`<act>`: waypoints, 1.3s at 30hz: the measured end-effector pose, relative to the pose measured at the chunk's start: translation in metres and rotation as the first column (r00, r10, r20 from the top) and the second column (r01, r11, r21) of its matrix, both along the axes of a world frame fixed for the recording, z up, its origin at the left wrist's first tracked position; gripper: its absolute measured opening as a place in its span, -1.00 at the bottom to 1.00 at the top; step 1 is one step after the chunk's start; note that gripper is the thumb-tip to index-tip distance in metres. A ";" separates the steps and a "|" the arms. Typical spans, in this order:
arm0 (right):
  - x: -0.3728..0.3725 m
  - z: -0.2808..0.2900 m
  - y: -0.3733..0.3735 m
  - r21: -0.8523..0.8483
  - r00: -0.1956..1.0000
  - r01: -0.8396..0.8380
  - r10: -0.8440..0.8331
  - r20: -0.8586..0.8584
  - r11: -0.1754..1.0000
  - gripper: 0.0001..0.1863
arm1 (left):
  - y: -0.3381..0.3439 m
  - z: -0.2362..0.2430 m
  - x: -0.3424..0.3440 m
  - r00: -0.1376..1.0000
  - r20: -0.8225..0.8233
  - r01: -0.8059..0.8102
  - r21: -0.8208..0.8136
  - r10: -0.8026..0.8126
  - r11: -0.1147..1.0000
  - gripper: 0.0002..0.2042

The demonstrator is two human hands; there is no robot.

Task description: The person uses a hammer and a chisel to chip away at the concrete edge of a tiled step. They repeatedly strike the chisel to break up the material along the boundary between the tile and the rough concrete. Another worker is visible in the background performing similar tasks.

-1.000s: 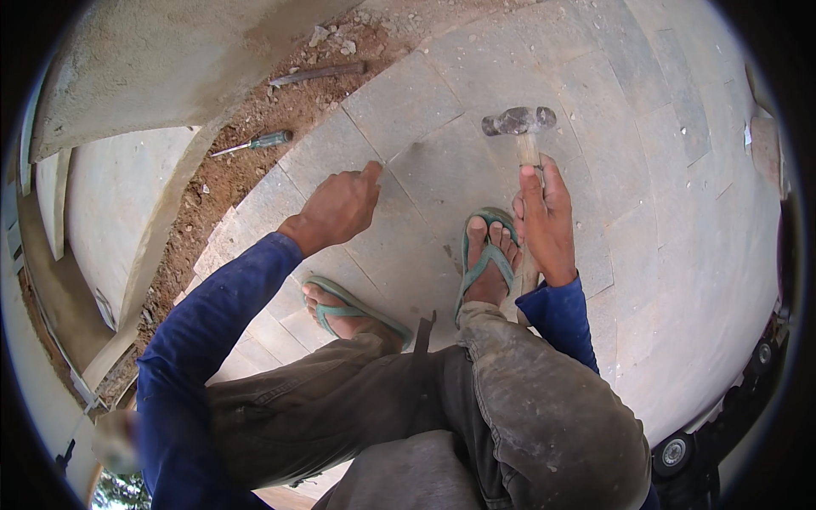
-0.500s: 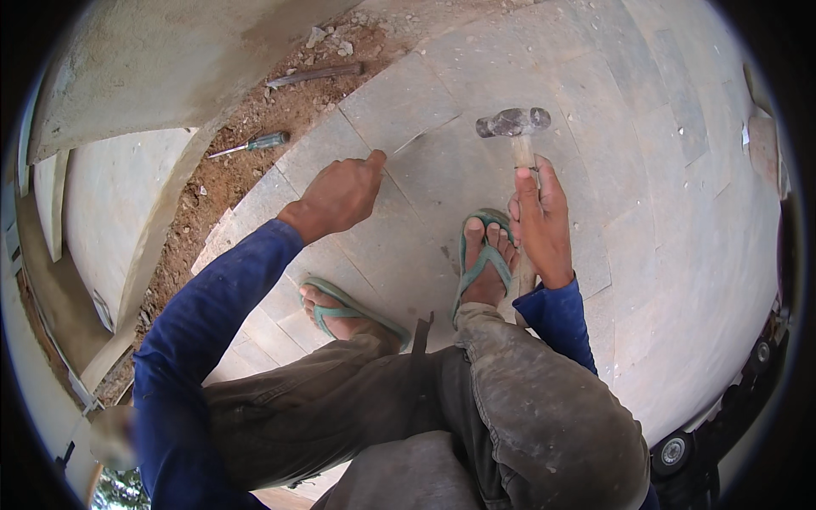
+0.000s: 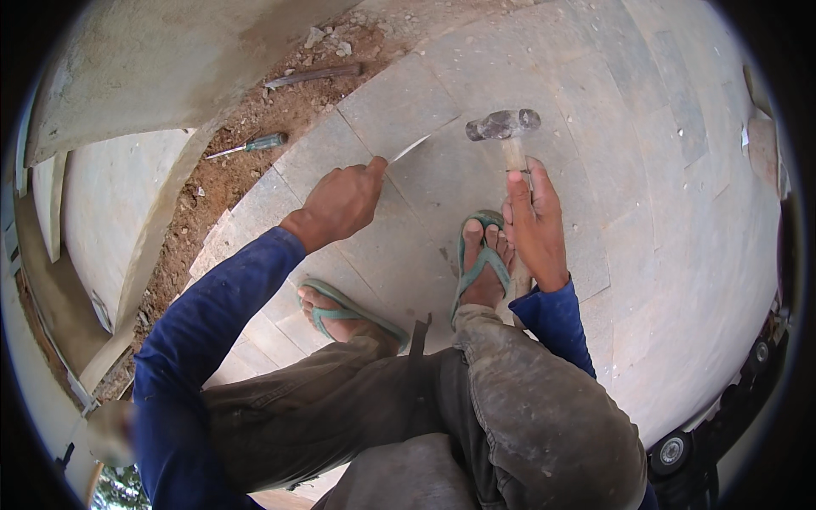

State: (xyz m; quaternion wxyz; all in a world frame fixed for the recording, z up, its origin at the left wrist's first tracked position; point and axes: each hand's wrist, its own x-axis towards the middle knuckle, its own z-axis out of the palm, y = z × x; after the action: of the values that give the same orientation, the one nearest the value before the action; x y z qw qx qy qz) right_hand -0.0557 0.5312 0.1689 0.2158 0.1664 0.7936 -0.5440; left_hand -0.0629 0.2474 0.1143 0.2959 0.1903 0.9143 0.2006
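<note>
- On your left, a screwdriver [image 3: 267, 142] with a greenish handle lay on a strip of reddish soil [image 3: 204, 192], its shaft pointing left.
- Beyond it, you had a long, narrow brown piece [image 3: 316, 76] lying on the soil.
- Pale rubble [image 3: 315, 37] lay farther up.
- At your lower right stood a dark vehicle [image 3: 705, 445], one wheel [image 3: 671, 450] showing.
- Green foliage [image 3: 118, 490] showed at your lower left.

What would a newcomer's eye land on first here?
Probably the dark-headed hammer at upper centre, gripped in the right hand and standing out against the pale paving. Next, the thin shiny shaft poking from the closed left hand, left of the hammer. Then perhaps the screwdriver lying on reddish dirt at upper left.
</note>
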 end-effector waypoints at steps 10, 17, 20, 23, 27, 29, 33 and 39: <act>0.011 0.013 -0.015 0.045 0.914 -0.252 0.253 -0.316 0.967 -0.54 | -0.001 -0.008 0.011 0.999 -0.033 -0.028 -0.048 0.026 0.998 -0.73; -0.004 -0.010 -0.019 0.257 0.833 -0.361 0.434 -0.343 0.896 -0.57 | -0.004 -0.014 0.012 0.998 -0.025 -0.050 0.003 0.050 0.999 -0.77; -0.002 -0.002 -0.023 0.270 0.821 -0.343 0.427 -0.379 0.900 -0.57 | -0.004 -0.014 0.009 0.999 -0.031 -0.041 0.014 0.042 0.999 -0.77; -0.010 -0.013 -0.019 0.376 0.805 -0.437 0.542 -0.243 0.817 -0.59 | -0.002 -0.013 0.010 0.999 -0.025 -0.040 0.039 0.041 0.998 -0.78; -0.010 0.005 -0.026 0.250 0.798 -0.338 0.417 -0.436 0.907 -0.60 | -0.005 -0.014 0.009 0.998 -0.041 -0.044 0.041 0.046 0.998 -0.79; -0.004 -0.002 -0.023 0.268 0.784 -0.345 0.433 -0.445 0.900 -0.60 | -0.004 -0.017 0.010 0.999 -0.032 -0.027 0.043 0.028 0.999 -0.79; -0.015 -0.004 -0.023 0.314 0.801 -0.416 0.507 -0.317 0.854 -0.60 | -0.008 -0.020 0.013 0.998 -0.052 -0.032 0.055 0.035 0.998 -0.79; -0.007 -0.009 -0.021 0.356 0.794 -0.410 0.521 -0.314 0.840 -0.60 | -0.003 -0.014 0.008 0.998 -0.057 -0.023 0.040 0.025 0.999 -0.77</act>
State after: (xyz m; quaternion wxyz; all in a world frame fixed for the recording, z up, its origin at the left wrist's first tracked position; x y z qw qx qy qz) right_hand -0.0630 0.5103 0.1596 0.1534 -0.1223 0.9030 -0.3822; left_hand -0.0549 0.2439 0.1006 0.2632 0.1906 0.9206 0.2165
